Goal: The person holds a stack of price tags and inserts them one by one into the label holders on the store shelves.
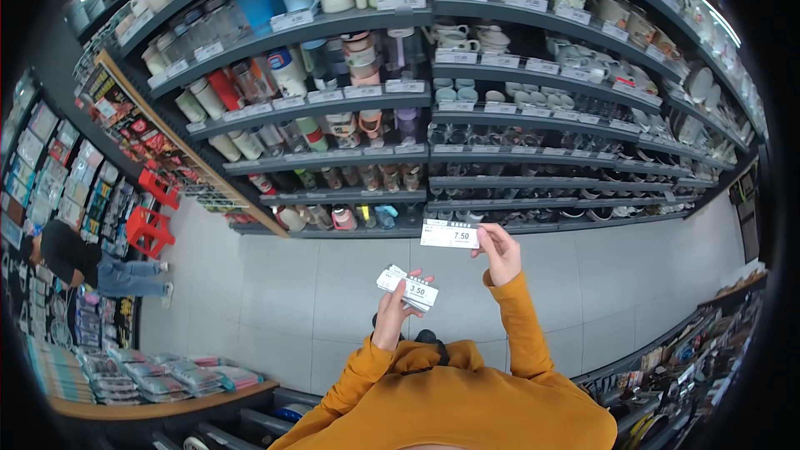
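In my left hand [390,317] is a stack of white price tags [414,290], the top one reading 3.50, with my thumb pressed over it. My right hand [502,255] pinches one price tag [448,234] at its right end; it reads 7.50. That single tag is held up and to the right of the stack, apart from it, in front of the lowest shelves. Both sleeves are mustard yellow.
Ahead stands a wide shelf unit [333,102] with mugs, bottles and cups behind price labels. Red plastic stools [150,229] and a bending person [79,258] are at the left. Packaged goods [158,375] lie on a lower-left counter. More shelves [667,358] stand at the lower right.
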